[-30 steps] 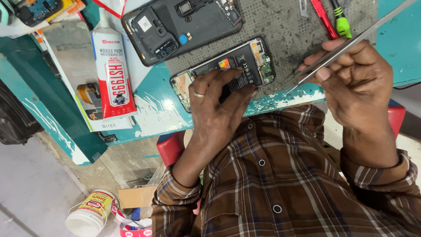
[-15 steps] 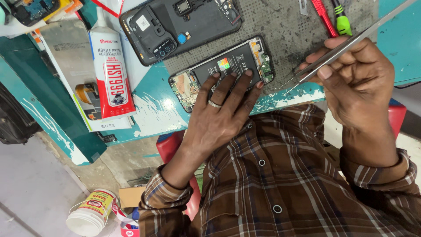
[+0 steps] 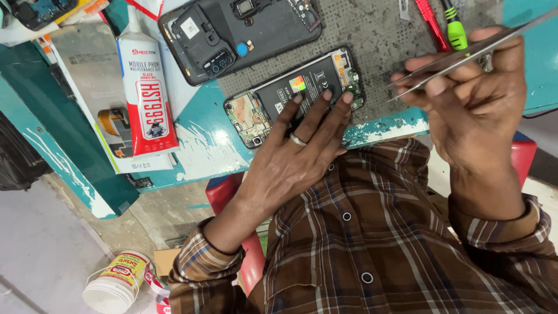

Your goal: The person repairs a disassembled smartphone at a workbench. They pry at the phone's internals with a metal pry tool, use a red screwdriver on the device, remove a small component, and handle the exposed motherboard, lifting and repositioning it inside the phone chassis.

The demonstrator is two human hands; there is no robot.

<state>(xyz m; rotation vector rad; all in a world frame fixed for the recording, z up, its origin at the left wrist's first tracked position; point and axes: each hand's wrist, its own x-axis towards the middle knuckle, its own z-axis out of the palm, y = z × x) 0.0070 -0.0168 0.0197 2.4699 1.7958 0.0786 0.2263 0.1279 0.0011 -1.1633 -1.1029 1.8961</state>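
An opened phone [image 3: 250, 110] lies on the grey work mat [image 3: 378, 40], its black battery [image 3: 302, 84] and circuit boards exposed. My left hand [image 3: 296, 154], with a ring on one finger, lies flat on it, fingers spread and fingertips on the battery's near edge. My right hand [image 3: 474, 110] hovers to the right of the phone, off the table's near edge, pinching long metal tweezers [image 3: 465, 55] whose tips point left toward the phone without touching it. The phone's dark back cover [image 3: 238, 35] lies just behind it, inner side up.
A white and red glue tube [image 3: 148, 99] lies on a flat box on the teal table [image 3: 203, 157] at left. Red [image 3: 430, 23] and green [image 3: 454, 32] screwdrivers lie on the mat at the back right. A white tub [image 3: 116, 282] stands on the floor, and a red stool [image 3: 224, 192] is below me.
My left hand's fingers have straightened and spread from a curled grip on the phone to lying flat over its battery. My right hand with the tweezers has stayed put.
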